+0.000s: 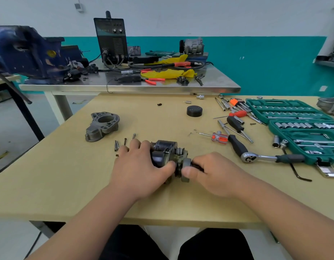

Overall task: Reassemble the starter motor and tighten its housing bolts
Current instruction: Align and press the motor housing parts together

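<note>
The dark starter motor body (165, 152) lies on its side on the tan table (68, 184). My left hand (140, 166) grips its left part, thumb on the flange. My right hand (215, 173) holds the grey drive gear (186, 167) at the motor's right end, thumb on its rim. The grey nose housing (102, 126) lies apart at the far left. Loose bolts (116, 145) lie just beyond my left fingers. A black round end cap (194, 111) sits further back.
A ratchet (256, 156), a black-handled driver (237, 145) and screwdrivers (219, 136) lie to the right. A green socket case (303, 128) is open at the right edge. A steel table (125, 87) behind carries a blue vise (27, 53) and a welder (111, 40).
</note>
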The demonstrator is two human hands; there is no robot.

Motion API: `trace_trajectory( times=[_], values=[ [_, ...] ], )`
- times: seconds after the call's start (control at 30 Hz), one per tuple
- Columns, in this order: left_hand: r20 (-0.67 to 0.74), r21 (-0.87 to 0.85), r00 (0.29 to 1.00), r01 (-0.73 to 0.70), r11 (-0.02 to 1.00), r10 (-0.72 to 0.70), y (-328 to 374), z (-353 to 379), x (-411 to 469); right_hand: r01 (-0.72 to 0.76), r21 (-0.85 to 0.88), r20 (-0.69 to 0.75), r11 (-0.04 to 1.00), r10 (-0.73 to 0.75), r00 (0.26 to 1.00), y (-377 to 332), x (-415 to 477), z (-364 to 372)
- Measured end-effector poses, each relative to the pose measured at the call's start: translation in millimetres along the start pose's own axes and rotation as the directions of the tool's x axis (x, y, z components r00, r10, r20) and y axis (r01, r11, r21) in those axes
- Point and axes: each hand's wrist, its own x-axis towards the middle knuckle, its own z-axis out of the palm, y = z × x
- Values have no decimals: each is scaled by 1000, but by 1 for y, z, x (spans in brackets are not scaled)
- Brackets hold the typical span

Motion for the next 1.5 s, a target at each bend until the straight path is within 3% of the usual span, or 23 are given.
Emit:
trace_trajectory(
  times=[0.07, 0.13, 0.23, 0.3, 0.43, 0.6, 0.73, 1.0, 1.3, 1.5],
  values=[
    [24, -43, 999, -41, 998, 42, -5, -1, 2, -81, 175, 107, 981, 63, 992, 1, 0, -5],
    [78, -117, 988, -121, 986, 131, -13, -7, 7, -96, 106, 233, 990, 69, 970, 4, 4, -22],
    [188, -307, 931, -246, 919, 312, -23, -16, 15, 30, -91, 154, 995, -16, 988, 2, 20, -45],
    [218, -396, 899, -275, 876, 381, -26, -17, 18, 153, -92, 149, 984, -138, 979, -11, 33, -41],
    [207, -452, 940, -153, 879, 270, -44, -9, 13, 173, 58, 244, 983, -182, 953, -24, 56, -22],
    [197, -636, 948, -69, 768, 249, -59, 1, 10, 166, 110, 338, 980, -194, 921, -25, 73, -23],
    [136, -668, 952, -116, 735, 274, -57, 6, 11, 144, 172, 323, 974, -194, 926, -21, 75, -21],
    [-69, -700, 948, -267, 662, 310, -53, 5, 8, 189, 268, 144, 945, -234, 962, -24, 69, -11],
    [85, -602, 945, -203, 772, 315, -62, 5, 9, 136, 251, 298, 959, -210, 931, -16, 68, -18],
    [64, -609, 949, -208, 765, 309, -63, 4, 6, 130, 271, 244, 954, -199, 949, -15, 65, -16]
  ],
)
